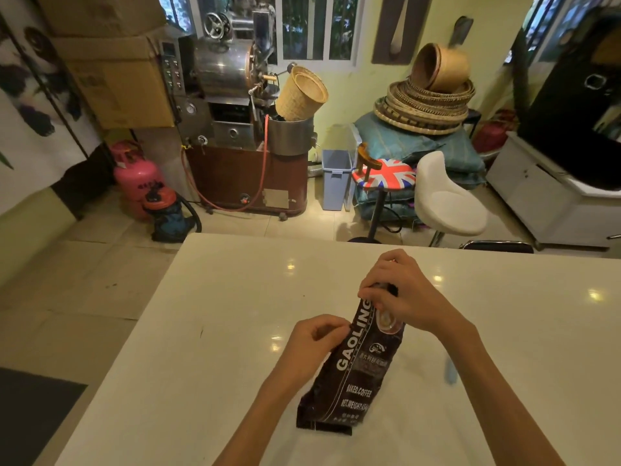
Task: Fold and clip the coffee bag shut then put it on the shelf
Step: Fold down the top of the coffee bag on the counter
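Far left, beyond the table, a pink gas cylinder (136, 178) stands on the tiled floor beside a steel coffee roasting machine (232, 105), with a tan woven basket (301, 94) tipped into the machine's metal drum. Closer in, the glossy cream table (208, 297) fills the foreground. Here is the left hand (314, 343), fingers curled in, its grip pinching the left edge of the dark brown printed coffee bag (349, 375) about halfway up. The bag stands upright on the table at centre, base down, leaning a little to the right toward its top, white lettering running up its front. Now the right hand (400, 292): it is clenched over the bag's top end, grip wrapped round the crumpled mouth, thumb pressed on the front panel. Just right of the right forearm, a pale blue object (450, 371) lies on the table, too blurred to tell what it is. Behind, a flag-patterned round stool (386, 174) and a white moulded bar chair (447, 196) stand on the floor, and stacked woven trays (425, 109) rest on a teal bundle.
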